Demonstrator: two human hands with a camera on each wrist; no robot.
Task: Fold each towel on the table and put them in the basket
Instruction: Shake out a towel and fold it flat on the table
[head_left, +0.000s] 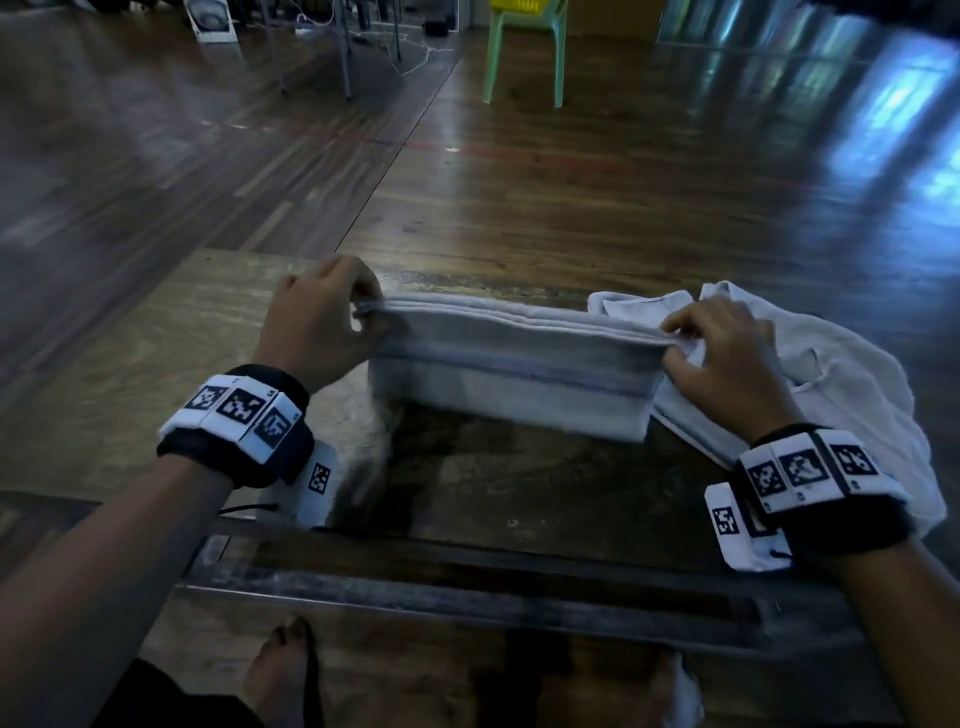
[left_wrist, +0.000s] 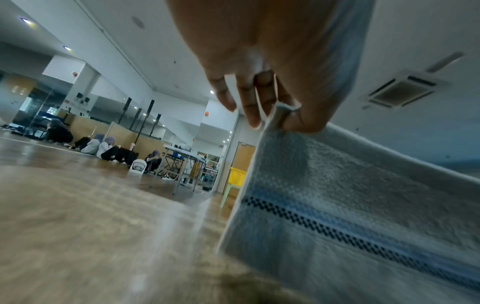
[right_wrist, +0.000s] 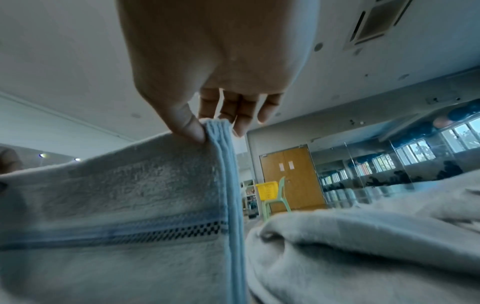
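A pale grey towel with a dark checked stripe (head_left: 511, 374) (left_wrist: 363, 205) (right_wrist: 116, 205) hangs folded in several layers above the wooden table (head_left: 156, 364). My left hand (head_left: 358, 312) (left_wrist: 283, 121) pinches its upper left corner. Its upper right corner is pinched between thumb and fingers of my right hand (head_left: 675, 340) (right_wrist: 215, 131). The towel's lower edge hangs at or just above the tabletop. A second light towel (head_left: 831, 374) (right_wrist: 363, 246) lies crumpled on the table under and behind my right hand. A yellow basket (head_left: 522, 6) (left_wrist: 237, 176) (right_wrist: 267, 190) sits on a green chair far across the floor.
The green plastic chair (head_left: 524, 57) stands on the wooden floor beyond the table. A dark glass strip (head_left: 467, 571) runs along the table's near edge. Several people (left_wrist: 103, 148) sit on the floor far to the left, near a folding table (left_wrist: 182, 156) and a white fan (head_left: 210, 18).
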